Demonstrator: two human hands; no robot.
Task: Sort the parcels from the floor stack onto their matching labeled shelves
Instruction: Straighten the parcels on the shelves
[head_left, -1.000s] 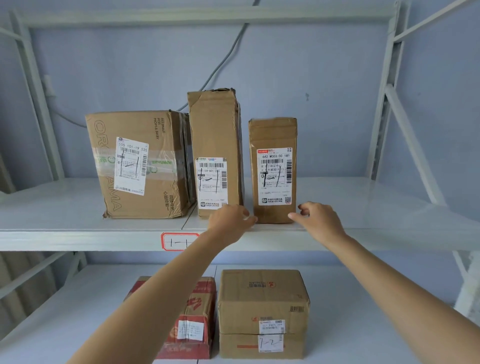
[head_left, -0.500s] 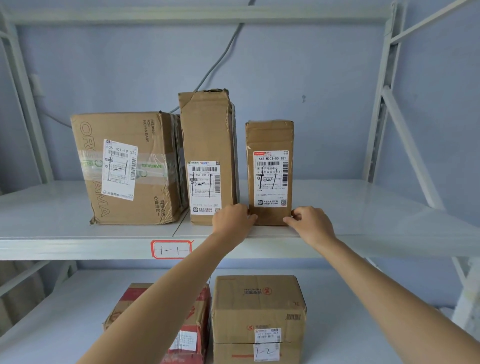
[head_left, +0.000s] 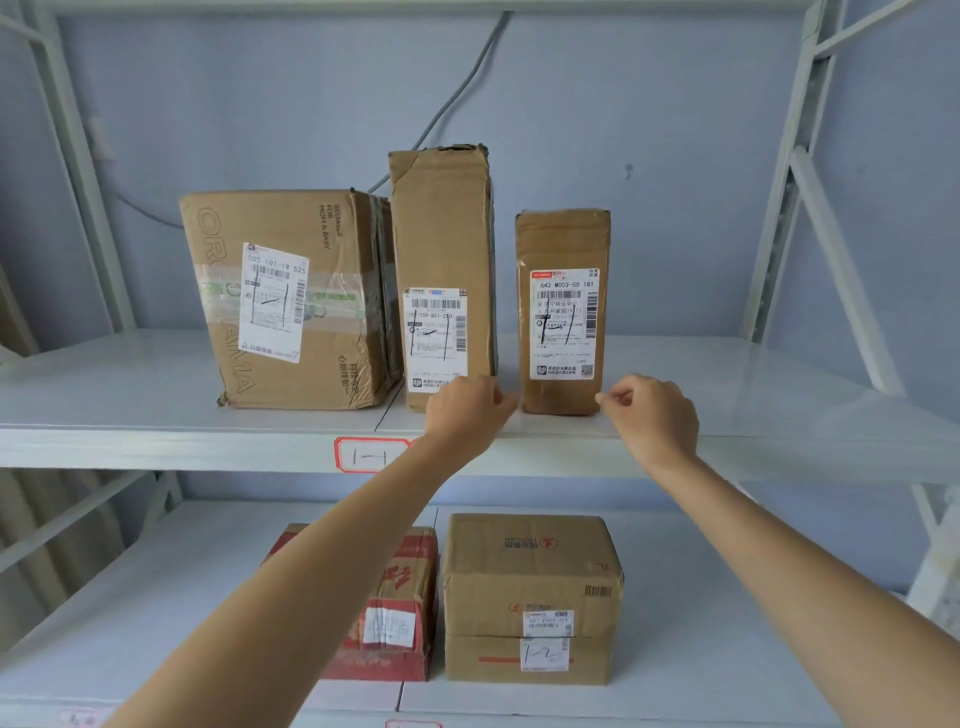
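Three brown parcels marked 1-1 stand on the upper shelf (head_left: 156, 415), above its red-framed 1-1 tag (head_left: 370, 454): a wide box (head_left: 291, 301), a tall box (head_left: 441, 270) and a small upright parcel (head_left: 563, 312). My left hand (head_left: 467, 410) has loosely curled fingers, its fingertips at the small parcel's lower left corner. My right hand (head_left: 649, 410) is loosely curled too, fingertips at the lower right corner. The parcel stands on the shelf by itself.
On the lower shelf (head_left: 727, 649) sit a red-and-brown box (head_left: 395, 603) and a brown box marked 1-2 (head_left: 530, 597). White uprights and diagonal braces (head_left: 841, 270) frame the rack on both sides. A grey cable (head_left: 457, 88) runs down the back wall.
My right hand's fingers have drawn back from the small parcel's front to its right edge. The left hand stays at the left corner. The view has tilted slightly.
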